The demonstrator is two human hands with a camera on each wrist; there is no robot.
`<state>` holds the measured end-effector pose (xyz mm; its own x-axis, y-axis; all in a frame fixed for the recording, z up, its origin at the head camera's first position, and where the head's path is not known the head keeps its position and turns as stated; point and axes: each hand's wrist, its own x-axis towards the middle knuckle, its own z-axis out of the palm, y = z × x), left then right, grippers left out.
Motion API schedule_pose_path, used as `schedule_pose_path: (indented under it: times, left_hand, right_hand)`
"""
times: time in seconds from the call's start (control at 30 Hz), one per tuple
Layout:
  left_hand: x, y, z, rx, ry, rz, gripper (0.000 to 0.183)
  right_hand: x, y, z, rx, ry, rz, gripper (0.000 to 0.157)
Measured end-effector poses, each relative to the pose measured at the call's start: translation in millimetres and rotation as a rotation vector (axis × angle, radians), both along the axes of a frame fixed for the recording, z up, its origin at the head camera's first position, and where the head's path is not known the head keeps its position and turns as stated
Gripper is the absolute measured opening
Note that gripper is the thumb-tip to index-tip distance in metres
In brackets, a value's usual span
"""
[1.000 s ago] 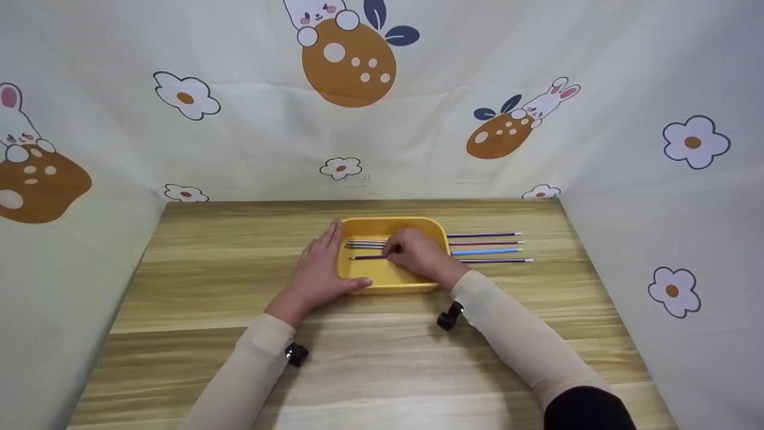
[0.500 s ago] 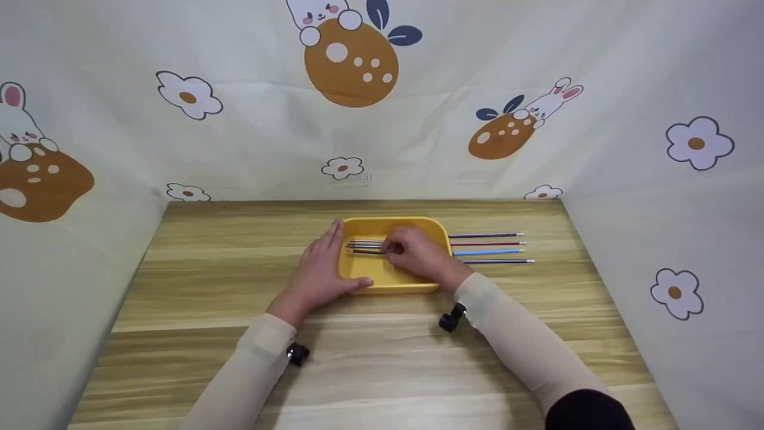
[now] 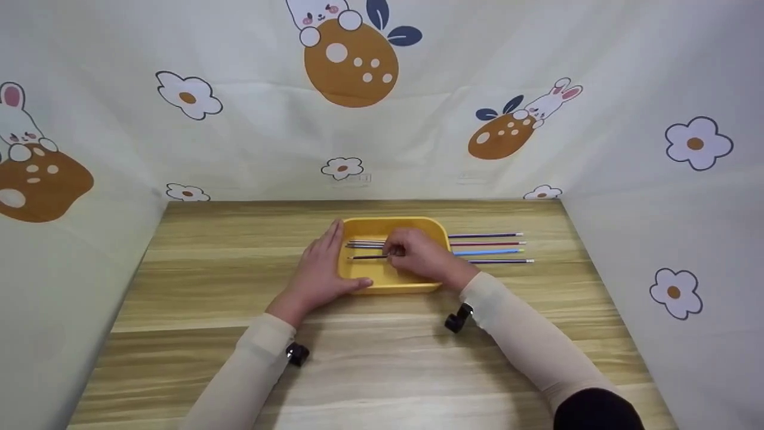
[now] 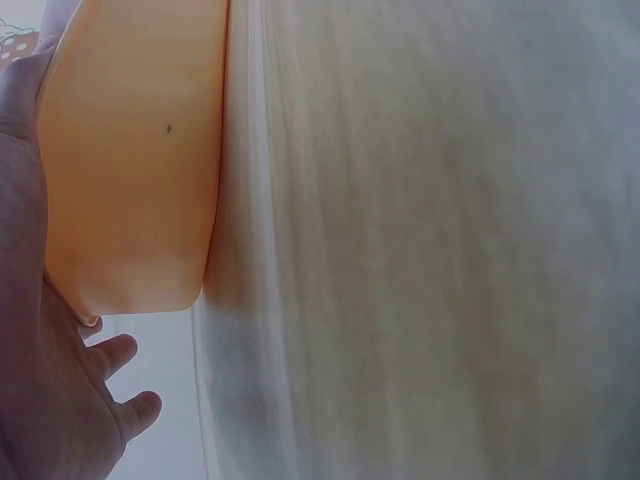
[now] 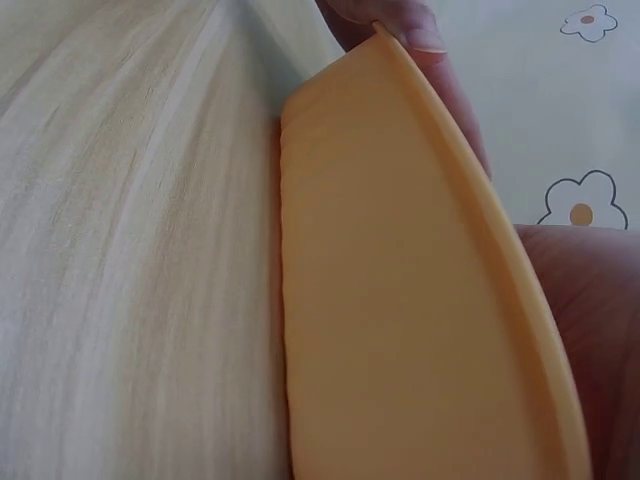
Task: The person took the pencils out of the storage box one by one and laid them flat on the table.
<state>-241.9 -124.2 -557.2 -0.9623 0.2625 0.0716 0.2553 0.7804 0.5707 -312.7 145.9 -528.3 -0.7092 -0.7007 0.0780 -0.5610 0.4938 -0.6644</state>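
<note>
A yellow plastic tray (image 3: 395, 288) sits on the wooden table. My right hand (image 3: 415, 251) reaches over its right side and pinches a dark pencil (image 3: 365, 257), whose sharpened end points left. Behind it lie several pencils (image 3: 361, 243) side by side, partly hidden by the right hand. My left hand (image 3: 317, 272) lies against the tray's left side, fingers extended along it and the thumb over the front rim. In the left wrist view, fingertips (image 4: 115, 352) stick out past the tray's corner. The tray's wall hides the right fingers in the right wrist view.
Right of the tray several pencils lie in a row: a dark one (image 3: 486, 235), a red one (image 3: 486, 243), a blue one (image 3: 486, 252) and another dark one (image 3: 501, 261). A patterned curtain (image 3: 256, 137) closes off the back and sides.
The pinched pencil shifted back toward the other pencils in the tray half a second ago, then came forward again. My right wrist moved slightly right. The left hand stayed in place.
</note>
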Motion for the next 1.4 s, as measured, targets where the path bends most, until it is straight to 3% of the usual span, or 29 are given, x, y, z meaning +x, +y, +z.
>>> schedule_pose_path:
  times: [0.23, 0.7, 1.4]
  left_hand:
    - [0.3, 0.0, 0.9, 0.006, -0.007, 0.007, 0.143]
    - [-0.3, 0.0, 1.1, 0.008, 0.001, 0.008, 0.143]
    - [-0.7, -0.2, 1.4, 0.021, 0.001, -0.008, 0.143]
  right_hand:
    - [1.6, 9.2, 10.2, 0.005, 0.053, 0.023, 0.016]
    - [-0.1, 37.1, 26.7, -0.016, 0.025, 0.023, 0.019]
    - [8.8, 88.3, 29.6, -0.128, 0.035, -0.014, 0.019]
